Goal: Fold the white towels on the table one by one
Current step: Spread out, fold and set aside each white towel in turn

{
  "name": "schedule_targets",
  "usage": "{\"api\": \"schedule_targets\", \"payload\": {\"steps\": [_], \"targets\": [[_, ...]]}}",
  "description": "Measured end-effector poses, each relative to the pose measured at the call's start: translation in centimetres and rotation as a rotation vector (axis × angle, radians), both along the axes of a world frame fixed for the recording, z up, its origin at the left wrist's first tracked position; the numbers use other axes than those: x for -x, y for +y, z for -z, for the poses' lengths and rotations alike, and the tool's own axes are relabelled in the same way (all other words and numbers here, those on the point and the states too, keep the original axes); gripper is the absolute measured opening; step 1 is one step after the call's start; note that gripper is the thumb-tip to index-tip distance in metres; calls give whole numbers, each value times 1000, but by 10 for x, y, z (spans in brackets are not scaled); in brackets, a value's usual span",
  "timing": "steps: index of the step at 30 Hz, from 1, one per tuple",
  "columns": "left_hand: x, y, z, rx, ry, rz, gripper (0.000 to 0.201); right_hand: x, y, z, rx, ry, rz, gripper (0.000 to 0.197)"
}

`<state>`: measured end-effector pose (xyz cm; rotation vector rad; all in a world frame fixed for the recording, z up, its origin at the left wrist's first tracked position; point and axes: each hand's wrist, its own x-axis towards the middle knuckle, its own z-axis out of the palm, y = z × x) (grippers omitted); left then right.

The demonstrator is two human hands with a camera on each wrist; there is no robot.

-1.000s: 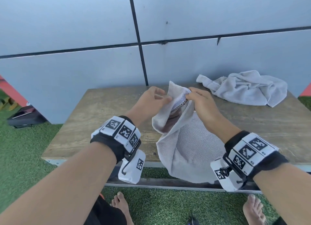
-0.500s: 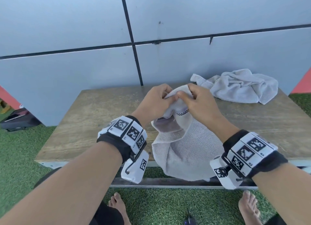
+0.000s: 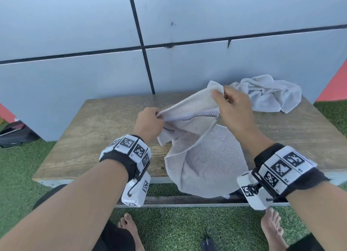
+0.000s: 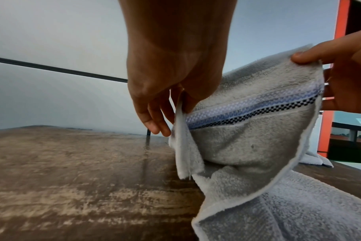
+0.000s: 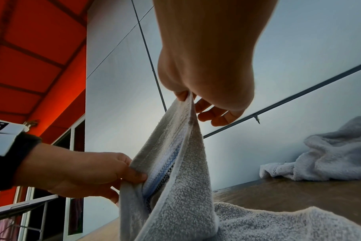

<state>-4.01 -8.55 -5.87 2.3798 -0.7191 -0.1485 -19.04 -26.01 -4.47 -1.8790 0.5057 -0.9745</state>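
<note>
- A white towel [image 3: 204, 157] is held up over the wooden table [image 3: 90, 138], its lower part draped on the near edge.
- The left hand [image 3: 148, 123] pinches one end of its striped border.
- The right hand [image 3: 232, 108] pinches the other end, higher.
- A second towel [image 3: 272, 95] lies crumpled at the far right.

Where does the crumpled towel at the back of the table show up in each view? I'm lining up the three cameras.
Head: crumpled towel upper right, on the table's far right corner.
Left wrist: only a sliver at the right edge, behind the held towel.
Right wrist: right side, against the wall.
Shared landmark: the held towel's checkered stripe.
</note>
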Motion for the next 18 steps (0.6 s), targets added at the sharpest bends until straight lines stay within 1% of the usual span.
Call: {"api": "schedule_targets", "payload": {"steps": [2, 4, 5, 7, 12, 14, 16, 18], "targets": [[4, 0, 1, 30, 28, 36, 31, 1, -3, 3, 45, 55, -3, 28], [11, 0, -1, 72, 31, 116, 31, 4, 0, 6, 102, 115, -36, 12], [15, -1, -2, 88, 22, 146, 29, 5, 1, 7, 125, 133, -49, 10], [16, -2, -3, 101, -11, 156, 28, 7, 1, 9, 148, 154, -42, 11], [-5, 6, 3, 69, -66, 28, 21, 17, -20, 3, 131, 152, 78, 12], [-9, 13, 1, 108, -87, -13, 22, 24, -28, 0, 142, 130, 122, 10], [-12, 16, 0, 165, -78, -9, 22, 29, -34, 0, 147, 114, 146, 8], [-12, 16, -1, 212, -45, -3, 30, 32, -41, 5, 128, 154, 152, 4]]}}
